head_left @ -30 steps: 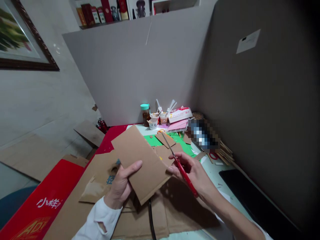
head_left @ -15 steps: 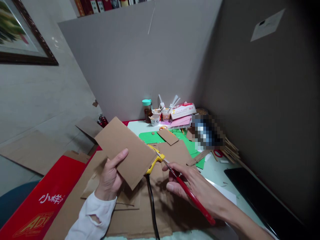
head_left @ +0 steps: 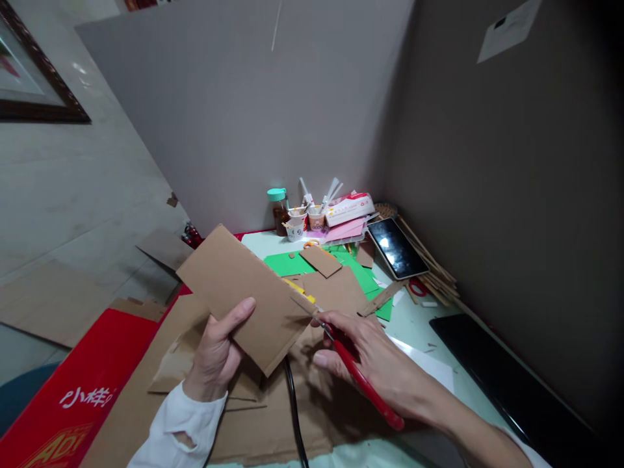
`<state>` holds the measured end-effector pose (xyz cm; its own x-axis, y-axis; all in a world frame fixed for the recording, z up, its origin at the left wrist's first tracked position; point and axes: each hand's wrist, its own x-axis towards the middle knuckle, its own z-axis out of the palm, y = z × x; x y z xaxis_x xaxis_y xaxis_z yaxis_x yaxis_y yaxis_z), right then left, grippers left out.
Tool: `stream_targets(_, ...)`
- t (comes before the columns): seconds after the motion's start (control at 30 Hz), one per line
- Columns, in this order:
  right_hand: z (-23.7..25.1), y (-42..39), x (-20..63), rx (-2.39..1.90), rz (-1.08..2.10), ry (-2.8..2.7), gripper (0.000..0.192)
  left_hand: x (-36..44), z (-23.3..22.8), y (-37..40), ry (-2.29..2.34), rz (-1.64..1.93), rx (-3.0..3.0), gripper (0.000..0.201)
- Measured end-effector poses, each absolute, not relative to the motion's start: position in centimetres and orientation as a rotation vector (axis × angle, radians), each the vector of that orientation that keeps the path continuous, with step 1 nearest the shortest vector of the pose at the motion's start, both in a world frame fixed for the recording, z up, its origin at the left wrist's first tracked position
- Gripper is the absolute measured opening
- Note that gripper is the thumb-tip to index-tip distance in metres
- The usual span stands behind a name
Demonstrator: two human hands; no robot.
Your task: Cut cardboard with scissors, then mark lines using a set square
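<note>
A rectangular piece of cardboard (head_left: 244, 292) is tilted up in my left hand (head_left: 219, 354), thumb on its face and the fingers hidden behind. My right hand (head_left: 363, 351) is closed on red-handled scissors (head_left: 358, 377). Their blades lie at the cardboard's right corner, one across the face. Behind that edge shows a bit of a yellow tool (head_left: 309, 298), mostly covered by the cardboard. A black cord (head_left: 293, 409) runs down from under the cardboard toward the front.
Larger cardboard sheets (head_left: 273, 429) lie underneath. A red box (head_left: 63, 377) stands at left. Farther back are green sheets (head_left: 283, 263), a small cardboard piece (head_left: 320, 261), paper cups (head_left: 296, 229), a teal-lidded bottle (head_left: 279, 214) and a tablet (head_left: 397, 249). A long black object (head_left: 487, 364) lies at right.
The scissors' blades have come onto the cardboard's right corner, and the cardboard now covers more of the yellow tool. The view has shifted slightly to the right.
</note>
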<state>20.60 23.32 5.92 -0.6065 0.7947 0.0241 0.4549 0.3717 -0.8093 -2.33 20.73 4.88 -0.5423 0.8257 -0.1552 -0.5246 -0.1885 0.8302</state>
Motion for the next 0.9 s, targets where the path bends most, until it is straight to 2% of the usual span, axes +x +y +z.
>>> stream_targets(0.37, 5.49, 23.27, 20.79, -1.162, 1.156, -2.199, 0.049, -2.41, 4.92, 20.63, 1.112, 1.858, 0.416, 0.06)
stream_targets(0.57, 5.34, 23.64, 20.61, -1.151, 1.165, -2.227, 0.041, -2.21, 4.77, 20.55, 1.111, 1.848, 0.419, 0.059)
stream_targets(0.9, 5.3, 23.65, 20.56, -1.172, 1.041, -2.241, 0.058, -2.18, 4.19, 20.97, 1.142, 1.798, 0.418, 0.056)
